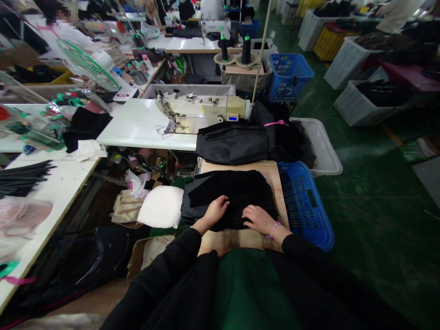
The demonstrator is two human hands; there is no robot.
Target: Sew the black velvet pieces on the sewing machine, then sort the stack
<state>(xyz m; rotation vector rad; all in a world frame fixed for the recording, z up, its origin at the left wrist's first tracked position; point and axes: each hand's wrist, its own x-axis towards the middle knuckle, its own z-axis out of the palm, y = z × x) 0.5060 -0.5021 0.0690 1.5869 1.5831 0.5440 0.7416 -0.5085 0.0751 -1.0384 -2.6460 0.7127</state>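
A stack of black fabric pieces (237, 183) lies on a wooden board (280, 192) in front of my body. My left hand (216, 209) is over the middle of the stack, thumb and fingertips drawn together on the top black fabric. My right hand (257, 218), with a pink-purple bracelet at the wrist, rests on the stack's near right part, fingers slightly bent and apart. Farther back, a bundle of dark fabric (233, 144) lies across the table edge, and a pink tie (277, 123) shows at its right.
Behind the bundle stands a sewing machine (202, 110) on a white table (134, 128). A white cushioned seat (161, 206) is left of the stack. To the right are a blue basket (309, 211) and a pale plastic bin (323, 142). Another person (68, 34) sits far left.
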